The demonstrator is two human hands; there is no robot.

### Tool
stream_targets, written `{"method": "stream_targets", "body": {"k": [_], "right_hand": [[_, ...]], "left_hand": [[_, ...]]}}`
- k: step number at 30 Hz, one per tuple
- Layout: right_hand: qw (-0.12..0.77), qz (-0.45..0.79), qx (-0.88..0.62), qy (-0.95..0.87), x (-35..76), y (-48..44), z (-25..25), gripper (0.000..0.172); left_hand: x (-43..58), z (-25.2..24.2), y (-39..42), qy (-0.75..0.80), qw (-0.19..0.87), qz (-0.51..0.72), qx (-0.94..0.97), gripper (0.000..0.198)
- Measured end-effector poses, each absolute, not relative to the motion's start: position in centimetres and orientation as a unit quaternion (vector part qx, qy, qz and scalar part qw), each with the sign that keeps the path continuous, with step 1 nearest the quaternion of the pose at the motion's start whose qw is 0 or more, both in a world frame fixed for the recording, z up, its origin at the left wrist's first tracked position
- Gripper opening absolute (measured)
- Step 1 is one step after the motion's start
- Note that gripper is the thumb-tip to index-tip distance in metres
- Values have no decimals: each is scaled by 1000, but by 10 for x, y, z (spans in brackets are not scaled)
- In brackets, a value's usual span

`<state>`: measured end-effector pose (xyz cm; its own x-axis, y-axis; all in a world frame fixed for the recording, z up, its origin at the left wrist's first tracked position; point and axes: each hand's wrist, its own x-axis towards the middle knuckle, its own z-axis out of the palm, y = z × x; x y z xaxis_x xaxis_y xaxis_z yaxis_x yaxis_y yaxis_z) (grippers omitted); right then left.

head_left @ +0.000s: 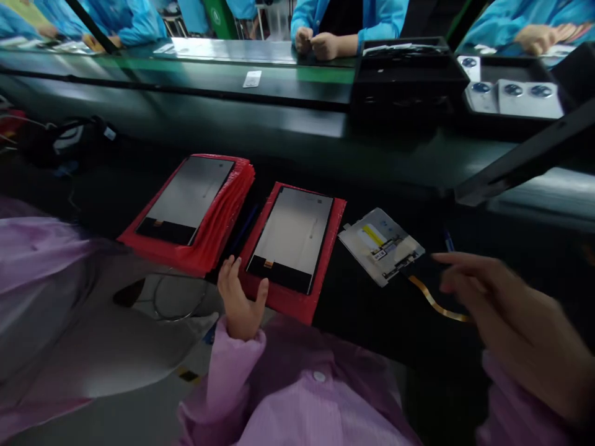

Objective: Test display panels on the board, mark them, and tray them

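My left hand (pixel 242 300) is open, its fingers spread at the near left edge of a red bubble-wrap sleeve (pixel 283 303). On that sleeve lies a flat display panel (pixel 292 232) with a pale face and a black strip along its near end. My right hand (pixel 515 322) is slightly blurred at the right, fingers pointing left and nothing visible in them. Left of it rests a small square metal-backed module (pixel 383 244) with a yellow strip and circuitry. An orange ribbon cable (pixel 430 297) runs from the module and passes out of sight by my right hand.
A stack of red sleeves (pixel 227 210) topped by another display panel (pixel 186 192) is at the left. Behind are a black box (pixel 404 80) and a black tray (pixel 511 121) of white parts. A dark bar (pixel 525 155) slants in from the right. People in blue sleeves sit opposite.
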<state>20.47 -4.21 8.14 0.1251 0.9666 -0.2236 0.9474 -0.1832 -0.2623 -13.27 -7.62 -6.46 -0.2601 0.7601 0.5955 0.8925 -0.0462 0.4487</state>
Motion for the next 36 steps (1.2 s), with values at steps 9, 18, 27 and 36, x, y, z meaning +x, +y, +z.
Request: {"method": "stream_targets", "body": {"k": [9, 18, 27, 36], "right_hand": [[-128, 302, -567, -755, 126, 9, 88, 57], [-88, 292, -413, -858, 110, 32, 85, 77], [-115, 347, -480, -798, 124, 38, 96, 65], [-107, 350, -461, -808, 127, 42, 103, 51]], "left_hand": [[-141, -74, -75, -677, 95, -280, -674, 81], [-120, -70, -93, -698, 76, -288, -651, 76], [-119, -72, -94, -712, 51, -287, -639, 75], [-129, -67, -91, -695, 41, -286, -658, 78]]}}
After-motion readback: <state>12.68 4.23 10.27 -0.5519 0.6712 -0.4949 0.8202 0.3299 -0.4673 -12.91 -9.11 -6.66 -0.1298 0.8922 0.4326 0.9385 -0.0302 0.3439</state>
